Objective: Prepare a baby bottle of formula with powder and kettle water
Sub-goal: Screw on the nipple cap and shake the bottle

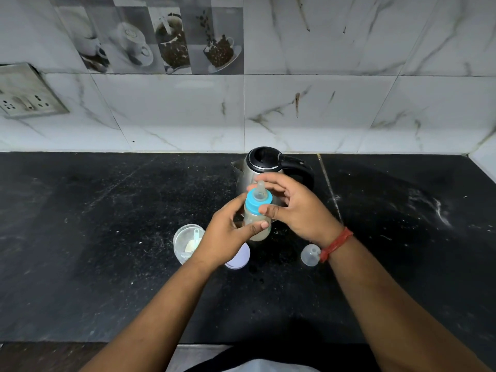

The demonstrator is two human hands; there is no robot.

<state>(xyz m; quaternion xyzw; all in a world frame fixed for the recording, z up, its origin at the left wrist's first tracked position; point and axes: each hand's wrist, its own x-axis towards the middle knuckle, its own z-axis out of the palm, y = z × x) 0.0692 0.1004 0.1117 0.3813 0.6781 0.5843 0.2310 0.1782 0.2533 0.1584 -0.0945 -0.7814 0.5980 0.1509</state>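
At the centre of the frame the person holds a baby bottle (257,224) upright above the black stone table (107,237). The left hand (229,237) grips the clear bottle body, fingers and thumb curled round it; the body contains a pale, cloudy liquid. The right hand (292,208) is at the top of the bottle, with thumb and fingertips curled against the blue collar ring (256,202) that carries the clear teat (260,190). A red thread band (336,244) is tied round the right wrist. Directly behind the bottle, toward the upper centre, a stainless-steel electric kettle (264,170) with a black lid and handle stands on the table, its spout pointing to frame left. To the lower left of the bottle, partly covered by the left hand, a clear round powder container (185,244) stands open with white powder and a light-blue scoop (196,236) inside. Just beside it, under the left wrist, lies a pale lilac lid (240,259). To the lower right, next to the right wrist, a clear domed bottle cap (310,255) rests on the table. Marble-patterned wall tiles (322,103) rise behind the table, and a switch-and-socket plate (26,92) is mounted at the upper left.
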